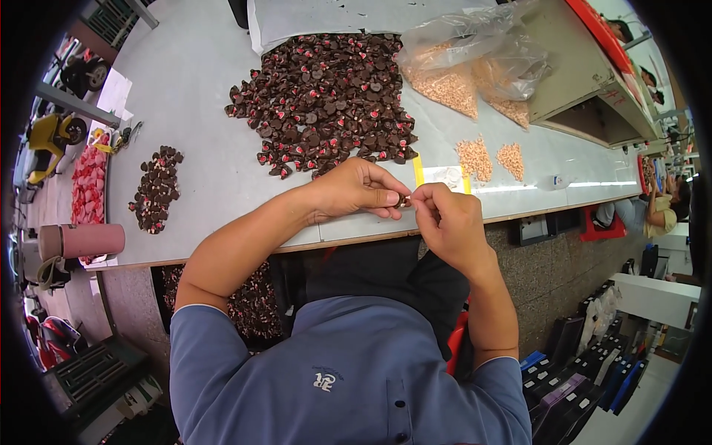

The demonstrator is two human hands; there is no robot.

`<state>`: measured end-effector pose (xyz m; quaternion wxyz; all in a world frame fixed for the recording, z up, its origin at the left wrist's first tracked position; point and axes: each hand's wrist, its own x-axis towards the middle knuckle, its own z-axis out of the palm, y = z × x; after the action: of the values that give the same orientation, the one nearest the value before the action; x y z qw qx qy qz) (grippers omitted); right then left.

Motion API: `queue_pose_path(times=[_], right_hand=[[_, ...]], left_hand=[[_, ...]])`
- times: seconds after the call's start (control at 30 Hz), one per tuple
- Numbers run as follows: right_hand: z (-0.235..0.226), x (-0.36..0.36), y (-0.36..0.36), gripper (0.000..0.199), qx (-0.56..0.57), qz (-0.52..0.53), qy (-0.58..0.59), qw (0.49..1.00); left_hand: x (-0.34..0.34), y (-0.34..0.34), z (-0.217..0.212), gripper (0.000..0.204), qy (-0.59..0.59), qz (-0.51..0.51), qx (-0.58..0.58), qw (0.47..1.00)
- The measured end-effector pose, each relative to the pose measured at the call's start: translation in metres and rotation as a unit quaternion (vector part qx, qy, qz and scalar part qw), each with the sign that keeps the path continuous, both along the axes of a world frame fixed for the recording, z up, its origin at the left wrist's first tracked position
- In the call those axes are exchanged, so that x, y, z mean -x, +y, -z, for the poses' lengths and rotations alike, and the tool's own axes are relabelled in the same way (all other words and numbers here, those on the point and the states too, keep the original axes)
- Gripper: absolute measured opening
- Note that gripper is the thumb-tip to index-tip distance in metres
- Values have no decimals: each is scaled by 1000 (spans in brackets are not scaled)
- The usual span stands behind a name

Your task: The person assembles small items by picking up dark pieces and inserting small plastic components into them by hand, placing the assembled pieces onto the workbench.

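Just above the table's near edge, my left hand (348,191) pinches a small dark brown part (403,201) between thumb and fingers. My right hand (454,222) meets it from the right, its thumb and forefinger closed at the part's pale end. Whatever those right fingertips grip is too small to make out. Beyond my hands spreads a large heap of similar dark brown parts (334,104), many with a red spot. A white pad with yellow edges (443,178) lies beside my right hand. Two small piles of tiny beige pieces (475,159) lie farther right.
Clear plastic bags of beige pieces (445,90) lie at the back right, by a beige metal box (593,93). At left are a smaller dark pile (156,189), a bag of pink pieces (89,182) and a pink cup (93,240). More dark parts (252,305) sit below the table.
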<state>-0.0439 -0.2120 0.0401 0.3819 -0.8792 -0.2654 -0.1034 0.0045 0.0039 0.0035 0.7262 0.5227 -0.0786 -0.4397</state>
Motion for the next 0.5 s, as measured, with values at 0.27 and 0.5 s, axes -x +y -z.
queue_pose_path(times=[0.27,0.5], right_hand=[[4,0,3,8,59,-1,-42,997],[4,-2,-4,14,-59,27,138,988]], left_hand=[[0,0,1,29,-5,6,-4,1000],[1,0,-3,26,-5,9,-5,1000]])
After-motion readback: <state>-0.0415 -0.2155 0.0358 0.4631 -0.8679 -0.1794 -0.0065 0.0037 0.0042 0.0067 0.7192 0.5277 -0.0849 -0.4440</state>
